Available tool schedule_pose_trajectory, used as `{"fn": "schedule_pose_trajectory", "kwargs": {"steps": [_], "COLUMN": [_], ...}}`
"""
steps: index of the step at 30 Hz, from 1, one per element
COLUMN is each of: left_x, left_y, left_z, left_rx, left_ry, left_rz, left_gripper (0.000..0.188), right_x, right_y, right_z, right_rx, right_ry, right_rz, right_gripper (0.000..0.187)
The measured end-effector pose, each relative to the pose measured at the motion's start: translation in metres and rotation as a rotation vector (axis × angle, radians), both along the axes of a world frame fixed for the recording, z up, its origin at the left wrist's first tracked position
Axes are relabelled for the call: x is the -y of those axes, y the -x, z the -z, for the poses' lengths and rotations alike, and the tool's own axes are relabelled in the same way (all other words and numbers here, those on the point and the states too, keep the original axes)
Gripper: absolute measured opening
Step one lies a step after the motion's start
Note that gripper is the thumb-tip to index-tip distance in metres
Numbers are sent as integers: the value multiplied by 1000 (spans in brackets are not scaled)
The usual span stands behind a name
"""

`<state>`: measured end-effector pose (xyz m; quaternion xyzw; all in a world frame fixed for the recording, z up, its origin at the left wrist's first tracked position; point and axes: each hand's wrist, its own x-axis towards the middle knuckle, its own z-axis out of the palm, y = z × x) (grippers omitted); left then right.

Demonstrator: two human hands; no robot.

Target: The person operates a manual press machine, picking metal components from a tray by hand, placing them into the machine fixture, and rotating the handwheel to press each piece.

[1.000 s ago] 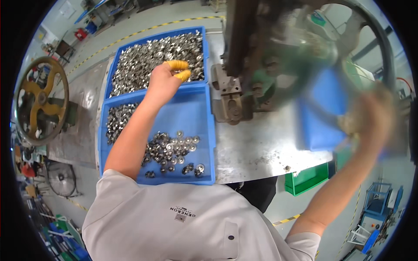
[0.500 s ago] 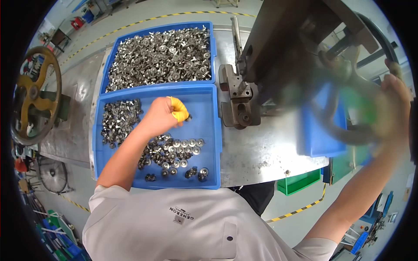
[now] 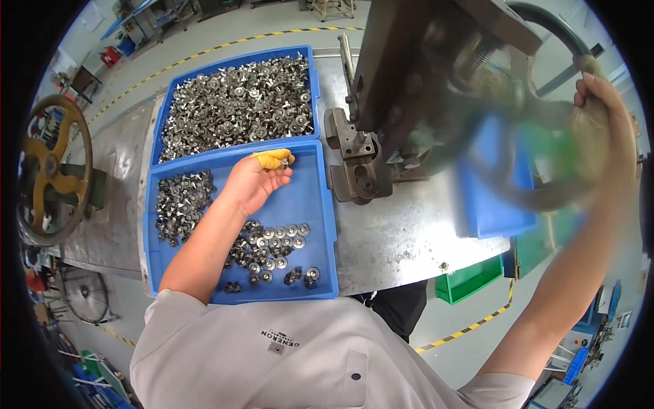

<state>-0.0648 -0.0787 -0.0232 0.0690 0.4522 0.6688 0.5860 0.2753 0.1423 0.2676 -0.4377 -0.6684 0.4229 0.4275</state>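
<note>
My left hand (image 3: pixel 253 183), with yellow covers on its fingertips, hovers over the upper part of the near blue tray (image 3: pixel 308 204). Pinched in those fingertips is a small metal part (image 3: pixel 287 162), mostly hidden. Below the hand, round metal parts (image 3: pixel 269 245) with washer-like discs lie partly in rows, and a loose heap of similar parts (image 3: pixel 182 204) fills the tray's left side. At far right my right hand (image 3: pixel 599 99) is closed around the rim of the press's handwheel (image 3: pixel 555 31), which is partly blurred. Right of the tray stands the press's metal fixture (image 3: pixel 361 160).
Behind the near tray, another blue tray (image 3: pixel 315 88) is heaped with metal parts. A blue bin (image 3: pixel 494 198) stands right of the press on the metal table (image 3: pixel 402 255). A green bin (image 3: pixel 470 279) sits below the table's edge. A yellow handwheel (image 3: pixel 51 167) rises at left.
My left hand has moved up in the tray and turned, showing more of its fingers. The right hand has shifted upward with the wheel rim. The whole view has shifted slightly.
</note>
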Motion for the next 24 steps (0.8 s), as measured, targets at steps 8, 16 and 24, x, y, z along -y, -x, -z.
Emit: {"fn": "schedule_pose_trajectory", "kwargs": {"steps": [8,16,24], "left_x": [4,-2,-19], "left_y": [-18,-32,-53], "left_z": [-17,-27,-34], "left_rx": [-159,-248,-250], "left_ry": [-117,-73,-69], "left_rz": [-14,36,-41], "left_gripper": [28,31,27], "right_x": [-35,-45,-41], "right_y": [-19,-24,-26], "right_z": [-4,-6,-5], "right_rx": [82,23,79], "right_ry": [-78,253,134], "right_rz": [-118,-133,-210], "right_gripper": [24,24,24]}}
